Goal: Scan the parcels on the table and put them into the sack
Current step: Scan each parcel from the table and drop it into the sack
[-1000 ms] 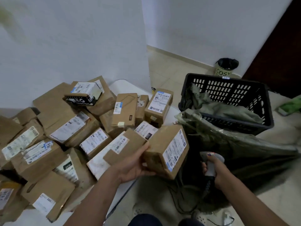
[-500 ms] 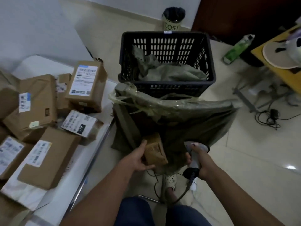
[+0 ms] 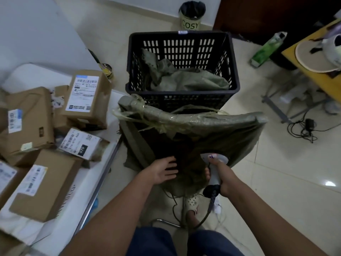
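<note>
A: Left hand (image 3: 162,171)?
B: Empty, fingers spread loose at the mouth of the dark green woven sack (image 3: 193,137).
A: Right hand (image 3: 224,175)?
B: Gripping the grey handheld barcode scanner (image 3: 215,169). Brown cardboard parcels (image 3: 46,183) sit left of the fingers on the white tabletop (image 3: 60,230).

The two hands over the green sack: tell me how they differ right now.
The left hand is empty, fingers spread at the mouth of the green woven sack; the right hand grips the grey handheld barcode scanner. The left reaches into the sack; the right stays at its edge. Both are bare.
</note>
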